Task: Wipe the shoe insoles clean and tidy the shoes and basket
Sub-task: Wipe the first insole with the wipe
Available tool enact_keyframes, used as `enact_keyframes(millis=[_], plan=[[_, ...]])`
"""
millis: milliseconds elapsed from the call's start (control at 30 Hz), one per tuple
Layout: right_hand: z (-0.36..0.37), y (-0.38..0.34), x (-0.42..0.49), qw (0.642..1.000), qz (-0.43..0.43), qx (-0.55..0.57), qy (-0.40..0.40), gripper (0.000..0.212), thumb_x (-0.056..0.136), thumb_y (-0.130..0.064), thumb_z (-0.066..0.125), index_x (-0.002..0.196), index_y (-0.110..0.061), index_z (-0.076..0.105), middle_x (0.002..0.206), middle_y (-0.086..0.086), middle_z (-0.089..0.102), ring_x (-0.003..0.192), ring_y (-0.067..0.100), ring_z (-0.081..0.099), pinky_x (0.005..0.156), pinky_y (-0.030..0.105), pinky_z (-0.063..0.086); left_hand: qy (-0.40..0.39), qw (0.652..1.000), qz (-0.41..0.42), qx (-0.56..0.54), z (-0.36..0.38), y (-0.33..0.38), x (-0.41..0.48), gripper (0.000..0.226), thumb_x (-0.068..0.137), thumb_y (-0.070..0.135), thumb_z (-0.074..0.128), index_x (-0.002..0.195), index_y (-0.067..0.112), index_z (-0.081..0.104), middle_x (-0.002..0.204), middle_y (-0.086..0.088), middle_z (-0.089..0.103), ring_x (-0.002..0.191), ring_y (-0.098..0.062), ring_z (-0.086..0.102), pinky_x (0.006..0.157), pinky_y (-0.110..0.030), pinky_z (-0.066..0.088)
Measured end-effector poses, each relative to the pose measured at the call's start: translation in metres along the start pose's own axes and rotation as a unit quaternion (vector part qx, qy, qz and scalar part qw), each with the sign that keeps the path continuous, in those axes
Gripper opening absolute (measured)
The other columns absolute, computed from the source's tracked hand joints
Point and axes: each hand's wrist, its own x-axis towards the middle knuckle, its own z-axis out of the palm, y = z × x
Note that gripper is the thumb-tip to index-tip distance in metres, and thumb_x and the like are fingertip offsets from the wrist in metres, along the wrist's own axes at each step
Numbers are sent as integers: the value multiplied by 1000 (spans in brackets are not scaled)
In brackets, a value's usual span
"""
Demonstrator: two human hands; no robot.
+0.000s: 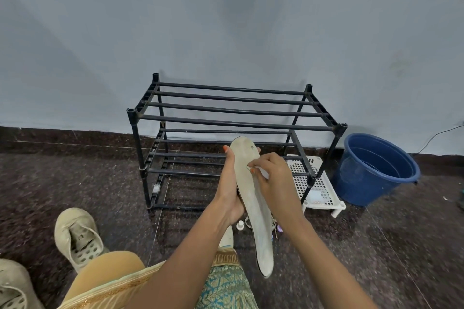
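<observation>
A long beige insole [253,198] stands nearly upright in front of me, toe end up. My left hand [229,183] grips its left edge from behind, fingertips showing past the top. My right hand [270,173] pinches a small white wipe [262,172] against the insole's upper face. A beige shoe [77,236] lies on the floor at lower left, its inside open and bare. A second beige shoe [12,286] shows at the bottom left corner. A white perforated basket [317,183] sits on the floor under the rack's right end.
A black two-tier shoe rack [233,118] stands against the grey wall. A blue bucket [376,168] with water is to its right. A small white bottle [240,225] and shoelaces [273,224] lie on the dark floor below my hands. My knee [110,268] fills the lower left.
</observation>
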Motion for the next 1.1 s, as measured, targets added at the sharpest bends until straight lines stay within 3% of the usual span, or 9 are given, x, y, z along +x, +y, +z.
enact_keyframes(millis=[167,333,400,533,667,800,900,1033,1100], plan=[[0,7,2,999,-37,-15,2,11,81,1,61,88,-4,68,87,8,57,85,20,51,72,11,32,13,1000,6,-14,0,1,0,77,86,72,23,105,12,67,93,-15,71,79,-26,69,68,-36,55],[-3,18,-4,997,-63,4,-43,14,76,6,63,85,-3,69,86,11,59,83,27,56,74,27,41,-3,1000,5,-29,-1,3,0,88,86,73,14,89,11,76,93,-12,73,79,-23,71,73,-36,53],[-5,22,-8,997,-53,12,-55,15,76,6,63,86,-3,70,87,11,59,84,27,55,76,23,39,-9,999,-2,-34,-1,4,-1,91,85,74,12,98,7,72,99,-14,72,83,-22,71,74,-36,53],[-10,23,-14,998,-23,33,-53,16,79,5,61,89,-3,70,87,2,55,84,16,50,75,6,34,-9,999,-9,-39,0,3,0,91,85,74,13,95,7,74,101,-13,72,85,-21,71,78,-36,52],[-9,23,-10,999,-36,18,-27,14,80,3,60,89,-3,69,91,8,59,89,19,52,79,24,40,-18,999,-27,-22,4,4,-4,88,85,75,15,104,7,69,98,-15,71,81,-25,70,66,-33,56],[-6,23,-5,999,-45,-1,-11,13,80,2,62,90,-3,68,93,9,59,92,26,56,79,32,47,-6,999,-20,-25,5,3,-6,82,86,73,20,90,12,74,89,-14,73,74,-25,71,59,-32,56],[-4,23,-7,999,-50,-3,-5,14,79,-1,60,89,-3,69,90,8,60,87,27,56,77,24,44,-10,999,-16,-28,6,3,-5,88,87,73,13,76,15,79,88,-11,73,75,-22,71,66,-33,54],[-4,22,-12,999,-41,-7,-19,18,76,-5,55,86,-3,70,83,9,60,78,25,54,71,20,38,-4,999,-14,-50,4,4,-4,93,85,75,12,90,7,75,97,-13,72,83,-23,70,77,-37,52],[-5,21,-14,999,-32,-5,-26,17,76,-3,56,86,-3,70,83,9,60,78,23,53,70,14,35,4,998,-3,-64,3,4,-2,92,85,74,14,88,6,76,99,-11,72,84,-21,69,85,-38,51]])
